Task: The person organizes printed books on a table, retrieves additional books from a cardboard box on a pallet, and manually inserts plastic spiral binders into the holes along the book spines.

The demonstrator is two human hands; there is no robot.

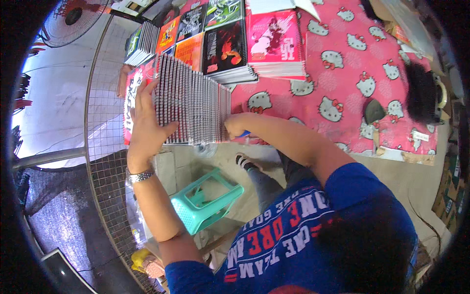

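A tall stack of spiral-bound notebooks (193, 105) stands at the near left edge of the table, its wire spines facing me. My left hand (148, 125) lies against the stack's left end, thumb and fingers spread, over a notebook with a red and white cover (131, 100). At the stack's right end, my right hand (236, 126) is curled in close to the notebooks. A bit of blue shows under that hand; what it is cannot be made out, and most of the fingertips are hidden.
More spiral notebooks lie behind: pink (275, 36), black (225, 46), orange (188, 51). The table has a pink cat-print cover (323, 88). A dark rounded object (375, 111) rests at right. Below are a green plastic stool (208, 201) and wire mesh (110, 181); a fan (73, 17) stands upper left.
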